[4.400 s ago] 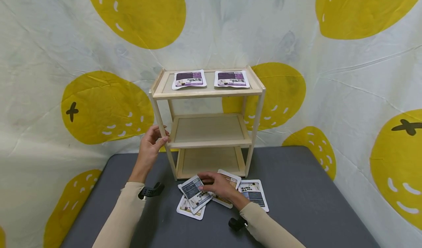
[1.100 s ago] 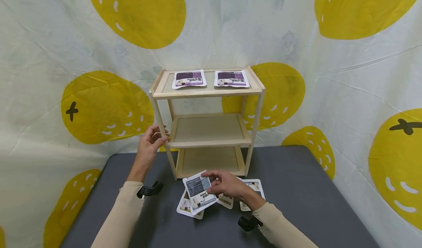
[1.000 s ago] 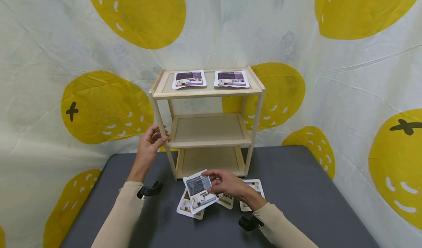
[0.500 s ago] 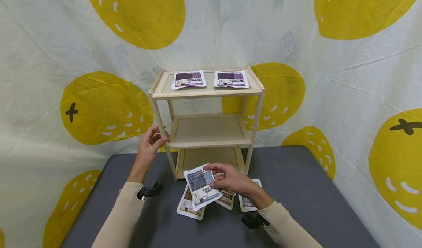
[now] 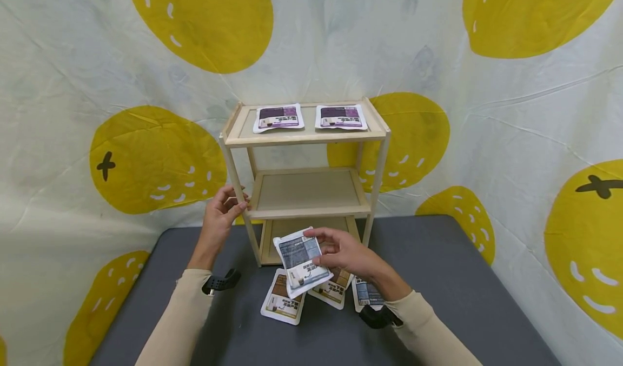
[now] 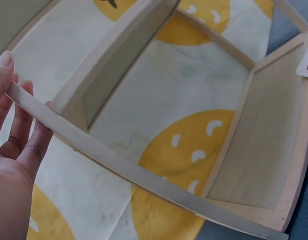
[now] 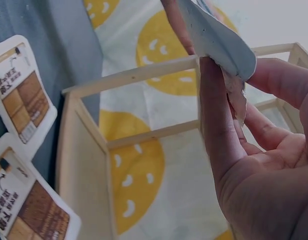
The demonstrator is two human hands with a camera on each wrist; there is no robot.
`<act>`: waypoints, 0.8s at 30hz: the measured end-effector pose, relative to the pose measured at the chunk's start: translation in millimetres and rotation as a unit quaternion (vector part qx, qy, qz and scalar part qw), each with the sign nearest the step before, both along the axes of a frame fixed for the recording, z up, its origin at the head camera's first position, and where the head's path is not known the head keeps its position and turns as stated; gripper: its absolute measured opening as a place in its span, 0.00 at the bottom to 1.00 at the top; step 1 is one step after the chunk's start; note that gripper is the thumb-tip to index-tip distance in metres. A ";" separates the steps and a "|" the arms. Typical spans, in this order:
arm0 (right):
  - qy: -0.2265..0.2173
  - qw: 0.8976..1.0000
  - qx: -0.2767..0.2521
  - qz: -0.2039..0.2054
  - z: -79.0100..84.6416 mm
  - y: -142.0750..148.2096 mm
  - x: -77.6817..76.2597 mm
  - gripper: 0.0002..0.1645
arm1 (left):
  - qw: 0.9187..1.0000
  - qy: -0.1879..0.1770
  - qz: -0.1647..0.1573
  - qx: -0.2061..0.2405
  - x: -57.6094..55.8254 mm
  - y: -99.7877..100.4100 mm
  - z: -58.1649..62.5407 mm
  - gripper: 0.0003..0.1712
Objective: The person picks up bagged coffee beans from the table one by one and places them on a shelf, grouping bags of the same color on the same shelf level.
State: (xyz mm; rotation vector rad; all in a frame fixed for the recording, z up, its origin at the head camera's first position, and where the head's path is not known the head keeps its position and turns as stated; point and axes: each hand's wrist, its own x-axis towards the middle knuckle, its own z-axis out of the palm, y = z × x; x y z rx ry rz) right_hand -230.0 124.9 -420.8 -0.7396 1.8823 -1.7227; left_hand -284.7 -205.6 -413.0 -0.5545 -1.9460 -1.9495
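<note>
My right hand [image 5: 346, 253] pinches a flat white packet with a blue label [image 5: 298, 258] by its right edge, thumb against fingers. The packet is tilted and raised, overlapping the bottom shelf's front edge in the head view. In the right wrist view the packet [image 7: 219, 42] shows edge-on between thumb and fingers. My left hand [image 5: 219, 217] holds the front left post of a small three-tier wooden shelf [image 5: 309, 213] at middle-tier height. The left wrist view shows thumb and fingers on either side of this post [image 6: 118, 162].
Two brown-labelled packets [image 5: 281, 303] lie on the dark grey table [image 5: 438, 301] before the shelf. Beside them is another blue-labelled packet [image 5: 366, 294], partly behind my right wrist. Two purple-labelled packets [image 5: 279, 118] lie side by side on the top tier. A fruit-patterned cloth [image 5: 311, 41] hangs behind.
My right hand has taken the blue-labelled packet off the pile and moved it up and slightly right, uncovering more of the brown-labelled packets. The left hand stays on the post.
</note>
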 end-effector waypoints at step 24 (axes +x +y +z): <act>0.040 0.995 -0.024 -0.094 31.8 12.6 -29.2 0.39 | 1.000 -0.006 0.003 -0.001 1.4 1.0 1.1 0.19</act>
